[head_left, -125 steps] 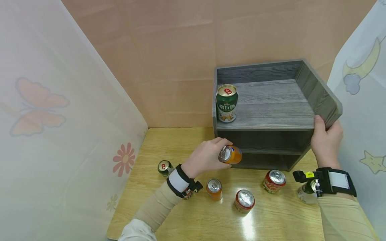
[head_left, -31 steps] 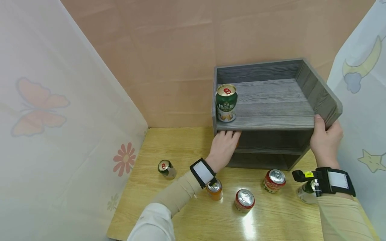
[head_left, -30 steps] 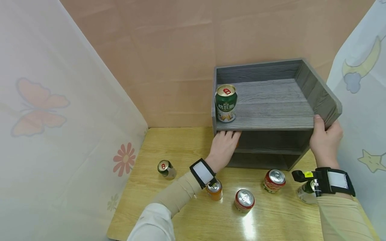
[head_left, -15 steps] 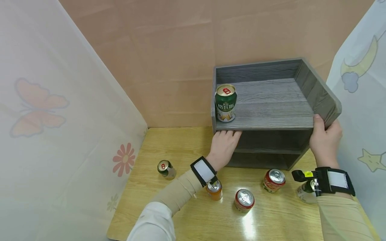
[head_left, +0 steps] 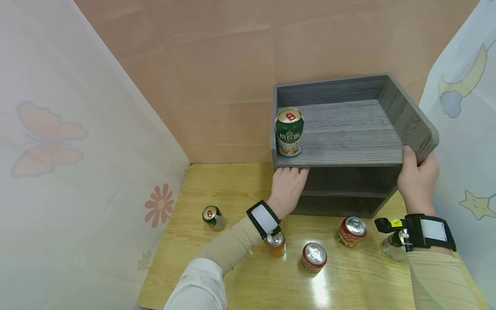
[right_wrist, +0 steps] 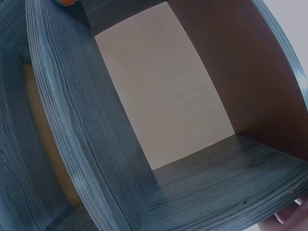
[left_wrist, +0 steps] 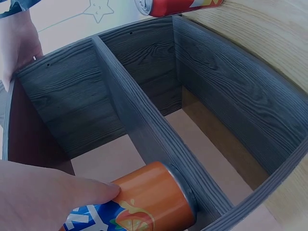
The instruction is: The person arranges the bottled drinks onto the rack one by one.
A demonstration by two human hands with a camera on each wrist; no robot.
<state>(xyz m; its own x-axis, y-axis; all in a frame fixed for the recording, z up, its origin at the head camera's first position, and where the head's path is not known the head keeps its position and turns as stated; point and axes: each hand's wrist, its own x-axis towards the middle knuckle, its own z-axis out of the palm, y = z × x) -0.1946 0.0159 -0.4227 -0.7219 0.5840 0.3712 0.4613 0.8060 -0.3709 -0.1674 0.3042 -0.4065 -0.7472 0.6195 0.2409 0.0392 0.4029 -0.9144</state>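
Left grip (head_left: 288, 190) on orange can (left_wrist: 147, 198); wrist view crops both.

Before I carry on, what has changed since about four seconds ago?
The left hand has moved an orange can forward from before the shelf unit into the compartment just under its top, with the thumb still on it. Unchanged: the right hand gripping the unit's side, the green can on top, the two red cans.

I see L hand (left_wrist: 45, 195) holding orange can (left_wrist: 161, 199) inside shelf unit (left_wrist: 231, 67), base prob touching divider (left_wrist: 144, 108); red can (left_wrist: 178, 6) outside, R hand (left_wrist: 20, 43) @ corner.
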